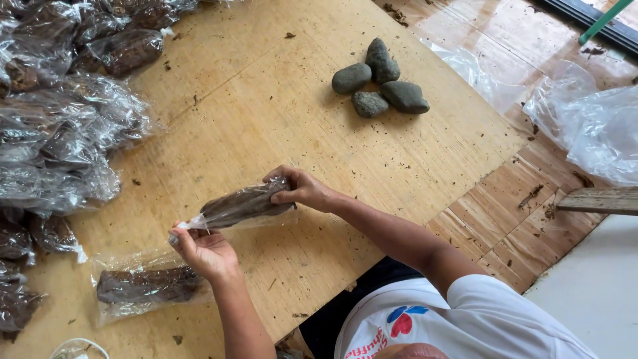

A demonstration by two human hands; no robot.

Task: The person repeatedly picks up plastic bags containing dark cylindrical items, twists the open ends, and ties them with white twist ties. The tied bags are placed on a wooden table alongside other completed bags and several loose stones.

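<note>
Plywood serves as the bench (279,113) here, laid over a tiled floor (525,179) and littered with dark crumbs. Both hands hold one small clear bag of dark brown material (242,205) just above the board: the right hand (302,189) grips its filled end, fingers closed around it, while the left hand (203,249) pinches the empty plastic tail, fingers clenched on the twisted neck. This looks like the closing step for a packet (the twist seems only begun). Finishing it would call for a firm hold on the filled end while the neck is wound tight. Another filled bag (143,286) lies flat beside the left wrist; a heap of finished bags (60,133) sits to the left, four grey stones (380,81) farther off.
</note>
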